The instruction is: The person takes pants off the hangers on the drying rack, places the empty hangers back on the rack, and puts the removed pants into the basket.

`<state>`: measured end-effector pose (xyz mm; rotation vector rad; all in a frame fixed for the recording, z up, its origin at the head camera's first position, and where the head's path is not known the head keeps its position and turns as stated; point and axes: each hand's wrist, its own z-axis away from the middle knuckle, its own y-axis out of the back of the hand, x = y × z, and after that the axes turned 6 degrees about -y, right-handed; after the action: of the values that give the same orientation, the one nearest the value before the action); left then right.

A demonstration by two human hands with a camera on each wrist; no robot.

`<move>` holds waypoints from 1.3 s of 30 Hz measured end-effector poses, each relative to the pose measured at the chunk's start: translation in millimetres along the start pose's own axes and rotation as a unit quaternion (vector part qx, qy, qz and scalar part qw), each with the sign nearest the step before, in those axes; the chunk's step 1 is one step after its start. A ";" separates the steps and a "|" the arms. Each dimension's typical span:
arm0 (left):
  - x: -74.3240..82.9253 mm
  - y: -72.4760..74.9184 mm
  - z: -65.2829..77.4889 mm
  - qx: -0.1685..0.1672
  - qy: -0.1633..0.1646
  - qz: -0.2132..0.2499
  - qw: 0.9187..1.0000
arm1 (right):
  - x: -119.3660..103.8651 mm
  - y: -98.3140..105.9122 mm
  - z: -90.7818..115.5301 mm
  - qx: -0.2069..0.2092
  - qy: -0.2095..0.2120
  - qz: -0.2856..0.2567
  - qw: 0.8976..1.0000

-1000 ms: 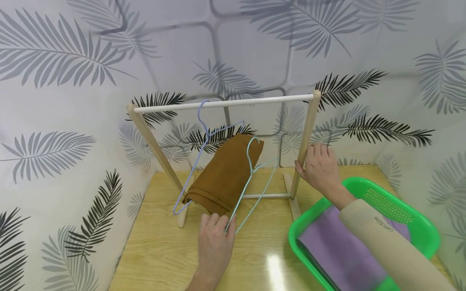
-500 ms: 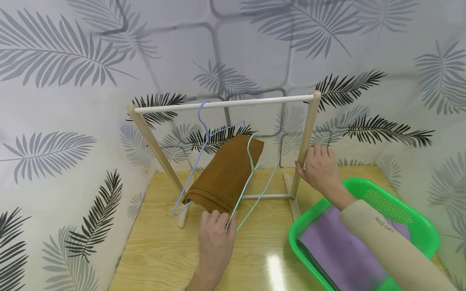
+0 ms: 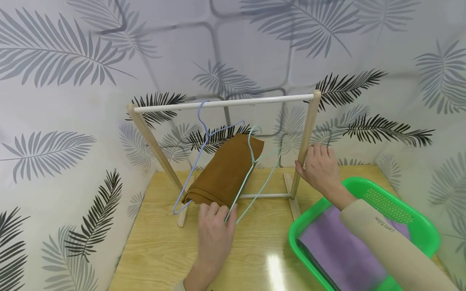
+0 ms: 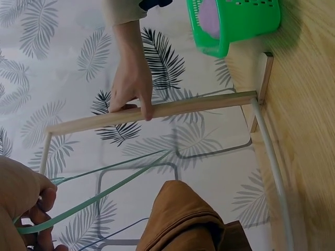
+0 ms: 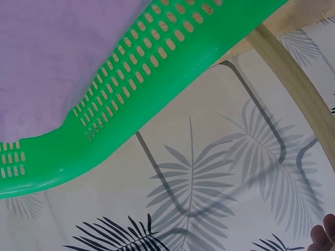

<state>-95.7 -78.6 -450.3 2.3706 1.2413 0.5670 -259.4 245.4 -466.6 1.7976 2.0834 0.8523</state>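
My left hand (image 3: 216,236) holds a mint-green hanger (image 3: 252,151) by its lower end, the hook pointing up below the rack's white bar. In the left wrist view, curled fingers (image 4: 46,198) grip this green hanger (image 4: 78,209). The right hand (image 3: 322,167) grips the right wooden post (image 3: 309,125) of the clothes rack, thumb on the near side. From the white rail (image 3: 255,101) hangs a periwinkle hanger (image 3: 203,119) bearing a folded brown garment (image 3: 225,169). The green hanger overlaps the garment's right side in the head view. Only fingertips (image 5: 320,238) show in the right wrist view.
A green basket (image 3: 424,230) with a folded purple cloth (image 3: 338,246) stands on the wooden table (image 3: 164,250), right of the rack and under the right forearm. Leaf-patterned wall covering (image 3: 251,48) rises close behind the rack.
My left hand has moved slightly up and away, raising the mint-green hanger so its hook is nearer the rail. The right hand stays on the post.
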 end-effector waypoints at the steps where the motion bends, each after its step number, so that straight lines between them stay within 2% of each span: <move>1: -0.9 0.0 -2.0 0.001 -0.003 -0.001 1.000 | 0.1 -0.1 0.0 0.001 0.000 0.000 1.000; 9: -5.3 1.2 -17.4 0.011 -0.018 -0.010 1.000 | 0.1 -1.6 0.1 0.004 0.000 0.001 1.000; 18: -3.4 2.1 -29.9 0.032 -0.031 -0.005 0.999 | -0.1 -1.7 0.0 0.007 -0.010 -0.007 1.000; 32: -1.3 5.3 -44.1 0.017 -0.021 0.001 1.000 | -0.7 -2.3 0.8 -0.001 -0.013 -0.006 1.000; 39: 1.8 6.7 -53.6 0.023 -0.032 -0.003 0.999 | -0.4 -1.0 1.4 0.001 -0.014 -0.010 1.000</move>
<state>-118.4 -71.9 -401.7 2.4021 1.2458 0.4609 -259.4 245.3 -468.4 1.7754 2.0821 0.8147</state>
